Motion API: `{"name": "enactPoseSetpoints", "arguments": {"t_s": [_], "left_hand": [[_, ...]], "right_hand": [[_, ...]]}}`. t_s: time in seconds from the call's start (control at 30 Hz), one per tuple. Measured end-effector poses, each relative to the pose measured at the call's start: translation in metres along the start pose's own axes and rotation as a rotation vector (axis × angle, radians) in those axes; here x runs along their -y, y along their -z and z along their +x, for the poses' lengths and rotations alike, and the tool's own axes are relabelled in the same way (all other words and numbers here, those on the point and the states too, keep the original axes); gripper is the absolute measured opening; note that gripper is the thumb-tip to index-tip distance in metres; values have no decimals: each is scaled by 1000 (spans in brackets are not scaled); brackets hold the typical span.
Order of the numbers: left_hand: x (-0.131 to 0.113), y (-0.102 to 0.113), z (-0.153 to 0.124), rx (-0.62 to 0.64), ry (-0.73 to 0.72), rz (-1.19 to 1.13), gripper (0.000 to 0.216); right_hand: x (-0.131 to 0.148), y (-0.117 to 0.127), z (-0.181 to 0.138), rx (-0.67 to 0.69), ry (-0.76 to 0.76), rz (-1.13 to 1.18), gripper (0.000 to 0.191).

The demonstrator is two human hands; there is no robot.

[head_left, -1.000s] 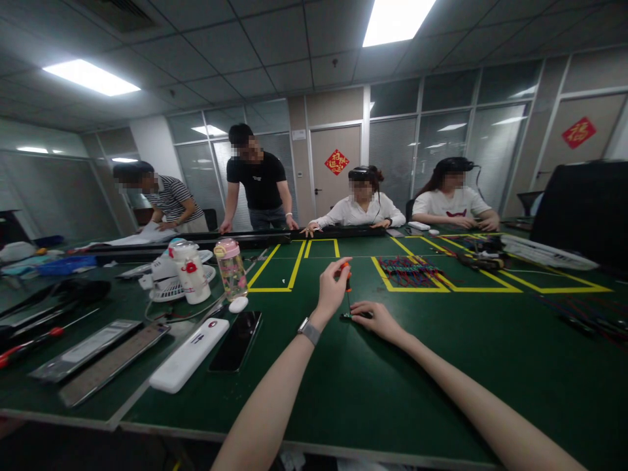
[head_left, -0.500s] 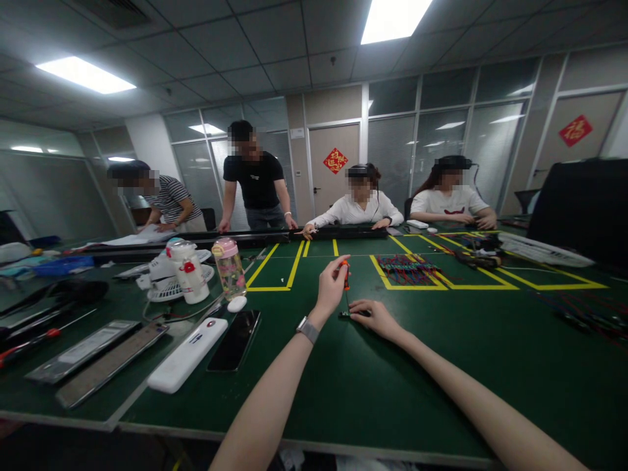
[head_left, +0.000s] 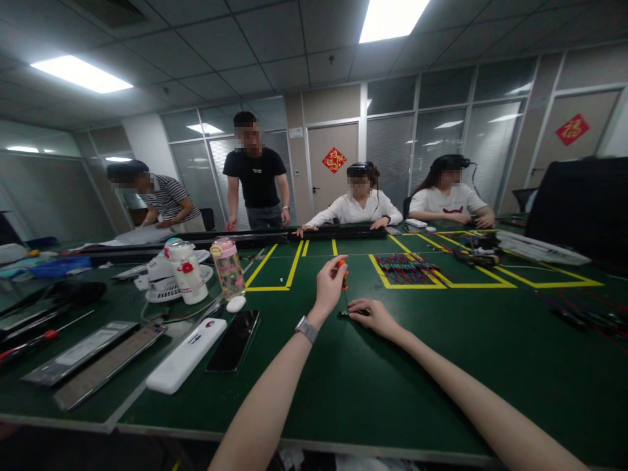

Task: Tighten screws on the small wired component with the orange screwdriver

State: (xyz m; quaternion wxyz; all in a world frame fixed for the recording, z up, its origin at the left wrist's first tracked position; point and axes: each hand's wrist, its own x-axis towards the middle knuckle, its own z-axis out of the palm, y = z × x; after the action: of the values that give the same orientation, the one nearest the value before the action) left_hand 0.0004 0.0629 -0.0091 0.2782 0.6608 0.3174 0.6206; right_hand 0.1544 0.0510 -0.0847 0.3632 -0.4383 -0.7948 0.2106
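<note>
Screwdriver [head_left: 345, 284]: what had changed?

Little: it stood upright, right of the phone [head_left: 233, 341], left hand [head_left: 330, 288] clamped on it, right hand [head_left: 375, 318] closed on the small part [head_left: 343, 314] beneath. Neither hand had visibly shifted; alignment apparently held.

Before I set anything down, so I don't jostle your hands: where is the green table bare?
The widest bare patch of green table lies right of the right forearm, this side of the wire bundle. A smaller one lies between that and the left forearm. Crowded: the left side, with phone, white case and pink-lidded bottle.
</note>
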Motion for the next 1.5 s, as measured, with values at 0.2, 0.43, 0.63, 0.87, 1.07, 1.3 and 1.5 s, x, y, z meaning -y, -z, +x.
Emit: {"name": "enactPoseSetpoints", "arguments": {"t_s": [0.2,0.43,0.63,0.87,1.07,1.3,1.5], "left_hand": [[1,1,1,10,3,-27,30],[-1,2,-2,-47,-70,106,24],[0,3,2,39,25,-31,32],[-5,5,-2,-60,-103,184,21],[-3,2,1,28,-35,43,31],[7,0,3,-6,18,1,32],[8,2,3,-21,19,7,32]], "right_hand": [[-1,-1,0,-4,-8,-7,20],[-5,-2,0,-8,7,-10,21],[-3,-1,0,-1,3,-12,21],[-4,-1,0,-6,2,-3,20],[-3,-1,0,-3,-2,-9,21],[-3,-1,0,-5,-3,-2,21],[0,0,-1,-5,-20,1,22]]}}
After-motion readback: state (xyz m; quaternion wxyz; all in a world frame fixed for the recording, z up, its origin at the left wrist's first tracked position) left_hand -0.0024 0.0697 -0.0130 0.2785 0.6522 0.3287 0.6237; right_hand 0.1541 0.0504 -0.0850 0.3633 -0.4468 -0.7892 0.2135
